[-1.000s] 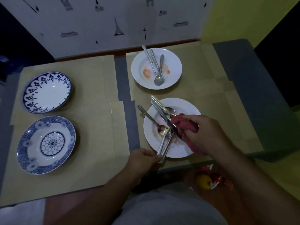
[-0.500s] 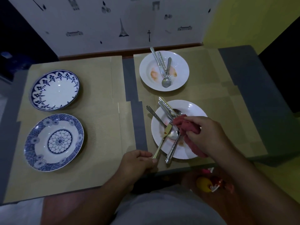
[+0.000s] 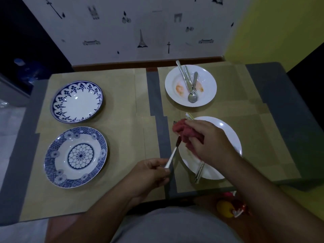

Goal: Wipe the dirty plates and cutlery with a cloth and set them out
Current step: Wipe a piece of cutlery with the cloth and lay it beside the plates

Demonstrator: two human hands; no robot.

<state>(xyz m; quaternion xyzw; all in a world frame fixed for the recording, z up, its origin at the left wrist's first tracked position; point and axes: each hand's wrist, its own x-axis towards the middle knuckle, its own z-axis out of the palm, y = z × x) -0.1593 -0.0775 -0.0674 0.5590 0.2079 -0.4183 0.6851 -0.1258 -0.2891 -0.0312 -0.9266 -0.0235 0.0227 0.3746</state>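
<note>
One piece of cutlery [image 3: 172, 156] is now clear of the near white plate [image 3: 233, 135]; a second ago it lay crossed with the others beneath the cloth. The left hand [image 3: 150, 172] has drawn it out by the handle. Its grip is closed in a pinch on the handle's end, and the piece slants up and away over the counter [image 3: 122, 106], just left of the plate's rim. The right hand [image 3: 210, 142] has followed across, its grip bunched tight round the red cloth [image 3: 184, 132]. The cloth wraps the working end so fully that fork, knife or spoon cannot be told apart. The remaining cutlery [image 3: 199, 172] stays on the near plate, with handles jutting over the near rim and tips showing beyond the cloth. This suggests the work has passed from picking a piece out of the pile to wiping a single item held between both hands. The near plate, partly hidden by the right hand, appears not yet wiped. The far white plate [image 3: 210, 79] carries orange smears and its own cutlery [image 3: 190, 85], with no hand near it. Two blue-patterned plates, one farther [image 3: 77, 101] and one nearer [image 3: 75, 156], lie well apart on the left of the counter. Both look clean and carry nothing, so the wiped piece probably belongs beside them.
</note>
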